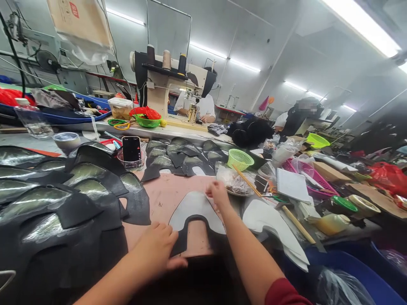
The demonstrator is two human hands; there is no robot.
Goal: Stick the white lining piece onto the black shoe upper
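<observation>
A U-shaped shoe upper piece [193, 204], pale grey with black edging and black legs, lies flat on the pinkish work board [159, 199]. My left hand [158, 245] is at its left leg, fingers together and bent over, thumb held apart. Beyond its upper right edge is my right hand [218, 195], with the fingers curled into a pinch. What those fingers hold, if anything, is hidden. Stacked black upper pieces with shiny, greenish toes [92, 186] cover the left side. More white U-shaped pieces [265, 218] lie to the right of my right forearm.
Behind the board stand a phone [131, 149] in a clear tub, a green basket [241, 158] and a sewing machine [171, 84]. Right of it are a plastic-lined bowl [237, 182], a notebook [293, 185] and a wooden-handled tool [299, 224]. Two people sit further back.
</observation>
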